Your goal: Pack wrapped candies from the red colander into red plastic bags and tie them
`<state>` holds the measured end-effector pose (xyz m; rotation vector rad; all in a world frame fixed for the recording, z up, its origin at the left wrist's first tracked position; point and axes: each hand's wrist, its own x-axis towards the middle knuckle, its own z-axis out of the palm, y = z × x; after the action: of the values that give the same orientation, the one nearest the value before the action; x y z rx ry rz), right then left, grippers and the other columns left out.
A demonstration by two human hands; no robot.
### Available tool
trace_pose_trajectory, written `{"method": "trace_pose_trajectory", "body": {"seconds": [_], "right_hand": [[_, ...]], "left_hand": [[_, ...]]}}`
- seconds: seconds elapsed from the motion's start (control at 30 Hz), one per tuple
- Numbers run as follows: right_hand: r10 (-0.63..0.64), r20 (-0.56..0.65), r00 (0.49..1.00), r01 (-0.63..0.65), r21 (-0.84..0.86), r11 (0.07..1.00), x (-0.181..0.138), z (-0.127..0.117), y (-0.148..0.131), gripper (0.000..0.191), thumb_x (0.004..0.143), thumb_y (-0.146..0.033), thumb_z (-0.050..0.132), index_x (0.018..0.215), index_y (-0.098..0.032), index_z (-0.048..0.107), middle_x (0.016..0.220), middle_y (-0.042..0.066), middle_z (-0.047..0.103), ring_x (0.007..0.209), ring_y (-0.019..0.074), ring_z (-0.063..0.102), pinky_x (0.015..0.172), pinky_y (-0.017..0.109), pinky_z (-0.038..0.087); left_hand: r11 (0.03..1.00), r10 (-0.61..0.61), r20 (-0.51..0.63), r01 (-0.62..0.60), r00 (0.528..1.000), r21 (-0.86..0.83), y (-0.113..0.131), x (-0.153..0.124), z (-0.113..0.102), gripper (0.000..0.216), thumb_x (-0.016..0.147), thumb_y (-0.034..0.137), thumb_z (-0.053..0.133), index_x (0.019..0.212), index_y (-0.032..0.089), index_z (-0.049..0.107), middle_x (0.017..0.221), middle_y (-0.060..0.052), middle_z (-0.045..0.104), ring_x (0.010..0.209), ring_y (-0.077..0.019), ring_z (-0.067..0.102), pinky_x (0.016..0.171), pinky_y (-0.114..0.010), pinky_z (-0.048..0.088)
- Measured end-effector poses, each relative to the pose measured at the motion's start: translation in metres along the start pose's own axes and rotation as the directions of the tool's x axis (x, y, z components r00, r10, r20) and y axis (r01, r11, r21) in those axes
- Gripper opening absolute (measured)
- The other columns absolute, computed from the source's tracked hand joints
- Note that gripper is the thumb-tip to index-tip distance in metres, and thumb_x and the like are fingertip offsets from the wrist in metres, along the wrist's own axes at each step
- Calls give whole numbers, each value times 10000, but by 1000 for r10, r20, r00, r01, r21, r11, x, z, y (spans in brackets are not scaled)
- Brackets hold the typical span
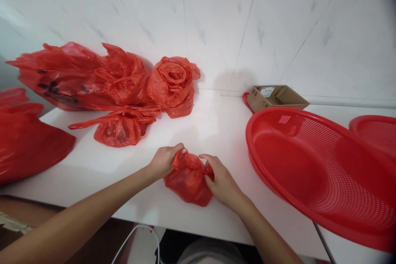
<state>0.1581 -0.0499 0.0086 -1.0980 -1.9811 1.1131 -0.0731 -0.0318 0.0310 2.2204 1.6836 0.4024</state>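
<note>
A small red plastic bag lies on the white counter near its front edge. My left hand is closed on the bag's top left corner. My right hand is closed on its right side, fingers pinching the bunched plastic at the top. The bag looks knotted or gathered between the two hands; what is inside is hidden.
Several more red plastic bags are piled at the back left against the tiled wall, and another lies at the far left. A large red perforated basin sits at the right, a second red basin and a small cardboard box behind it.
</note>
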Motion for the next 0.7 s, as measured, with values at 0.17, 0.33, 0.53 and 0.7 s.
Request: {"method": "trace_pose_trajectory", "body": {"seconds": [0.17,0.33,0.53,0.7], "right_hand": [[-26,56,998,28,-39,999,16,-35,6,415,825,-30,425,1120,-264,600,1029,27,563,892,129,568,799,287,470],[0,45,999,4,-109,994,40,-38,21,350,834,-31,412,1040,-214,629,989,37,545,892,134,566,815,293,463],[24,-26,999,-28,-176,984,49,-27,42,397,813,-12,415,1082,-223,617,981,27,532,881,136,558,802,275,446],[17,-25,1000,-20,-95,995,46,-26,48,456,814,-27,406,1133,-259,635,981,20,531,891,135,552,805,276,441]], "left_hand": [[986,-154,-10,154,988,66,-2,-1,-1,426,982,454,216,796,232,529,639,13,631,574,-166,575,558,-251,356],[946,-261,-23,260,965,191,-13,14,8,480,964,460,222,883,257,649,747,-44,706,677,-240,639,551,-282,351],[913,-236,-42,237,971,331,-18,35,15,352,920,320,345,922,229,685,884,-88,743,756,-256,664,620,-307,376],[902,-191,-46,193,981,385,-18,33,18,343,923,295,358,866,206,684,759,-90,734,674,-262,654,646,-334,375]]}}
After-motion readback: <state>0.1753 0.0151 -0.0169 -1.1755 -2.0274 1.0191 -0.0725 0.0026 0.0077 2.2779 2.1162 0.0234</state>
